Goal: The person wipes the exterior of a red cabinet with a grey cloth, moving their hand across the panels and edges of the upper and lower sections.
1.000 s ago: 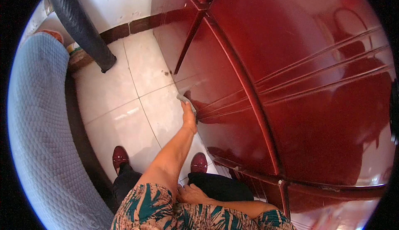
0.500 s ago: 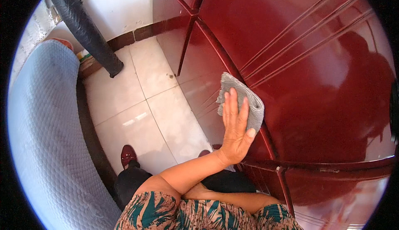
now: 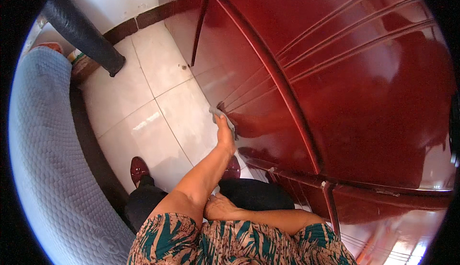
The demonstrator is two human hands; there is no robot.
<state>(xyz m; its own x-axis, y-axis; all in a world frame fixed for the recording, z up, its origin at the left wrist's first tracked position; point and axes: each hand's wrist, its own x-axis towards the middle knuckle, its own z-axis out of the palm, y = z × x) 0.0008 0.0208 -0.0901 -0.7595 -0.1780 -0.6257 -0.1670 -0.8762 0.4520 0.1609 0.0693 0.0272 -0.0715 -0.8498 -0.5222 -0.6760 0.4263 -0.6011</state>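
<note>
My left hand presses a grey cloth against the lower part of a glossy dark red cabinet, close to where it meets the floor. Only the cloth's edges show past my fingers, and the hand is seen from its thumb side. Held low in front of my body, my right hand lies beside my left forearm, over my dark trousers. Its fingers are partly hidden there, so whether it grips anything is unclear.
A raised red strip runs down the grooved cabinet front. To the left stands a bed or seat with a light blue quilted cover. A black-wrapped pipe slants to the pale tiled floor. My dark red shoe rests on the tiles.
My left hand has slid the cloth left and down, from beside the raised strip to the cabinet's lower edge. The view has shifted slightly. My right hand shows more than before.
</note>
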